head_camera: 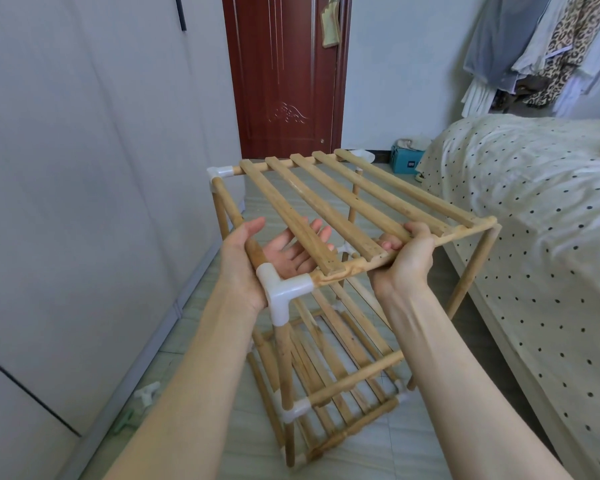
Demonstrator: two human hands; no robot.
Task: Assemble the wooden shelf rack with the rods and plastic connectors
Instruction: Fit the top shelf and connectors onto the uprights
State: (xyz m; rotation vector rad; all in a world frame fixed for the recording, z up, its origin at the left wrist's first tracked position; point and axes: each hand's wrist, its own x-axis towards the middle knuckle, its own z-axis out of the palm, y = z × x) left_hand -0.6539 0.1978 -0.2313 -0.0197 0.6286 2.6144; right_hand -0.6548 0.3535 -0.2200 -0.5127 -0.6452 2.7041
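Wooden slats of the top shelf [347,202] are sitting level at the head of the shelf rack [326,306], which is standing on the tiled floor [378,452] between the grey wardrobe [66,202] and the bed [534,209]. The near corner is already carrying a white plastic connector [279,289], and another is capping the far left corner [222,173]; the near right corner [492,223] is showing rod ends meeting with no white piece that I can make out.

The right hand [407,258] is gripping the shelf's front rod [357,266], fingers curled up around it between the slats. The left hand [267,252] is lying released, palm up, with the left side rod [239,223] resting across it and the fingers spread under the slats.

The main risk, as I judge it, is that bare right corner: if the shelf is being pressed or lifted from the left, the unsecured joint may be slipping apart and dropping that end onto the lower tier [333,386]. Pressure down on one corner alone could also be racking the upright legs and popping rods out of the lower connectors. Fingers under the slats are in line to be pinched if the shelf suddenly seats. A loose connector [148,393] is lying on the floor by the wardrobe, and stepping on it is another hazard.
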